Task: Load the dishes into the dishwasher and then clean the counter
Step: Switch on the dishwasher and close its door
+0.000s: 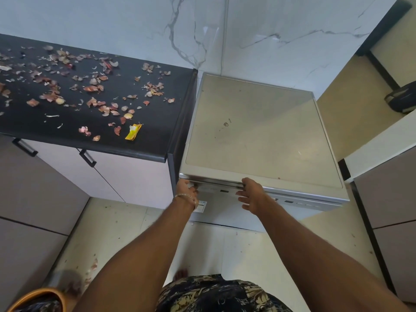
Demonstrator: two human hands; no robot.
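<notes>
Between the black counter [94, 122] and a pale cabinet on the right stands the dishwasher [258, 131], its flat grey top seen from above and its door closed or very nearly so. Both hands are at the top front edge of the door. The left hand [185, 188] curls its fingers up under the lip near the left corner, gripping it; a thin bracelet [186, 197] sits on that wrist. The right hand [252, 195] is farther along the same edge, its top finger hooked at the lip while the other fingers spread loosely, pointing left over the control strip; whether it truly grips cannot be told. A white label [201, 206] shows on the door just beside the left wrist.

On the counter, touching the dishwasher's left side, lie scattered onion skins [94, 88] and a torn yellow wrapper [133, 131] near the front edge. Below it are cabinet doors with black handles [87, 157]. A marble-patterned wall [202, 30] rises behind. An orange-rimmed object [38, 298] sits at the lower left.
</notes>
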